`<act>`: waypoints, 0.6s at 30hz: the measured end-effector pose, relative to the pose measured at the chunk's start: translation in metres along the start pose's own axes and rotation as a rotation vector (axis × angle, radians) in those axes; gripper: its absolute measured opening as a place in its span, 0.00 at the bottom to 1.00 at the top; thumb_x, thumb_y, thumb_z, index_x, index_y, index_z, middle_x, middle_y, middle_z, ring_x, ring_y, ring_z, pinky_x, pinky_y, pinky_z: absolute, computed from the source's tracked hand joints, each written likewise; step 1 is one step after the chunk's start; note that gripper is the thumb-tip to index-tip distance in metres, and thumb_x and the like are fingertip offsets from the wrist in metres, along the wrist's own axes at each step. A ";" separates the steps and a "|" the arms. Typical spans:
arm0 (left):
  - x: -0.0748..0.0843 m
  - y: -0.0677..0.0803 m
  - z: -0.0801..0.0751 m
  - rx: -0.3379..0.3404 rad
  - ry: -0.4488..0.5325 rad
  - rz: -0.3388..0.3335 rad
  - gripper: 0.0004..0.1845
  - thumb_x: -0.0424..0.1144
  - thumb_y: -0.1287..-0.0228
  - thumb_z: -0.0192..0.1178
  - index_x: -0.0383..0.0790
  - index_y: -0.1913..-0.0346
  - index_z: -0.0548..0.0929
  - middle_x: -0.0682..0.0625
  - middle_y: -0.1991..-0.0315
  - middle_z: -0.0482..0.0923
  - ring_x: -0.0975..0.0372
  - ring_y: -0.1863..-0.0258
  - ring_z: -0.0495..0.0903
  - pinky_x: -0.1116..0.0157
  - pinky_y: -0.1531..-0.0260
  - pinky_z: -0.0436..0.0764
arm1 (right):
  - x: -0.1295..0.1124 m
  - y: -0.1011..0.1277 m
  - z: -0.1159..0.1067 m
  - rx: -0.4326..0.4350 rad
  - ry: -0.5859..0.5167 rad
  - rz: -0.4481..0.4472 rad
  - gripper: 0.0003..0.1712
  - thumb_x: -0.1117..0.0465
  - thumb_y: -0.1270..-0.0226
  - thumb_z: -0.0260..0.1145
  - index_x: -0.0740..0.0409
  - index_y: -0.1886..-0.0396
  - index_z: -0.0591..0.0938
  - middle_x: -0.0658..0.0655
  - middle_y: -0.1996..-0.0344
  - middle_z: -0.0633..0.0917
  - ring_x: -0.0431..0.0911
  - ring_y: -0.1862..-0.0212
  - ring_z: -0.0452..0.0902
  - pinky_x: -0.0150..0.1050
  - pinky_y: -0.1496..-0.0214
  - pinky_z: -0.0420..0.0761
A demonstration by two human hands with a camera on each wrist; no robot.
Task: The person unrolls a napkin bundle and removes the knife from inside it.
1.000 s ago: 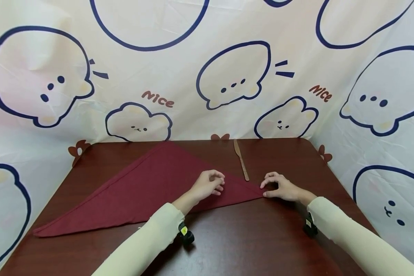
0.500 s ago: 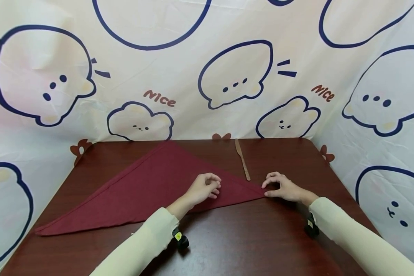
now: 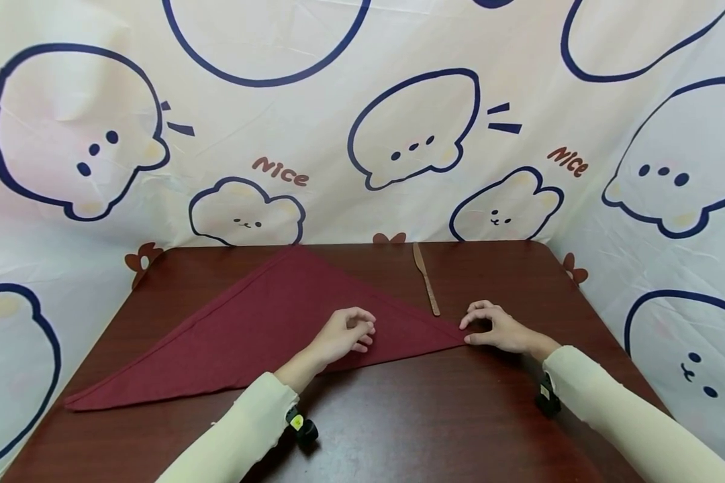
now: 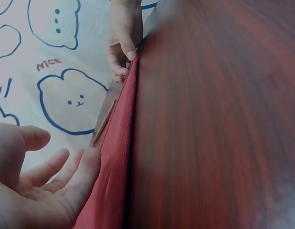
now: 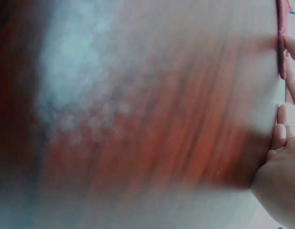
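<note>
A dark red cloth, folded into a wide triangle, lies flat on the table. My left hand hovers over the cloth's right half, its fingers loosely bent and nothing held. The left wrist view shows this hand with its thumb and fingers apart, beside the red cloth. At the cloth's right corner, my right hand touches the tip with its thumb and forefinger. The right wrist view catches only part of that hand and the cloth's edge.
A thin wooden knife lies behind the cloth's right side, close to the right hand. The brown table has its back edge against a cartoon-print curtain, which also hangs along both sides.
My left hand has drifted left and slightly toward me above the cloth. The right hand stays at the corner, and the cloth keeps its shape.
</note>
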State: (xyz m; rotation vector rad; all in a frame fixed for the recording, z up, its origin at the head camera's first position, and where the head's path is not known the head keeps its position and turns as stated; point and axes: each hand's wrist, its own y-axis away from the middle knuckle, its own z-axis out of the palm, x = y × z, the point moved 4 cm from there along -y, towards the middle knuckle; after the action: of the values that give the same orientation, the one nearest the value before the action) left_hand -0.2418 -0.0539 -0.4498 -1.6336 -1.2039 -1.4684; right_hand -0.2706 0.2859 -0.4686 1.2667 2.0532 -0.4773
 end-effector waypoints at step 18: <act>-0.004 0.016 -0.031 0.097 -0.144 0.027 0.12 0.33 0.25 0.55 0.30 0.45 0.80 0.37 0.54 0.83 0.55 0.60 0.85 0.61 0.60 0.88 | 0.003 0.001 -0.002 -0.010 0.001 0.021 0.07 0.57 0.36 0.73 0.50 0.59 0.87 0.60 0.45 0.74 0.55 0.40 0.65 0.59 0.37 0.65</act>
State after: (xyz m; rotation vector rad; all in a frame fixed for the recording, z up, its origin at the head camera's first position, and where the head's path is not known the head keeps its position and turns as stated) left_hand -0.2392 -0.0886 -0.4459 -1.7058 -1.3052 -1.2737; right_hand -0.2709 0.2896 -0.4688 1.2816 2.0394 -0.4567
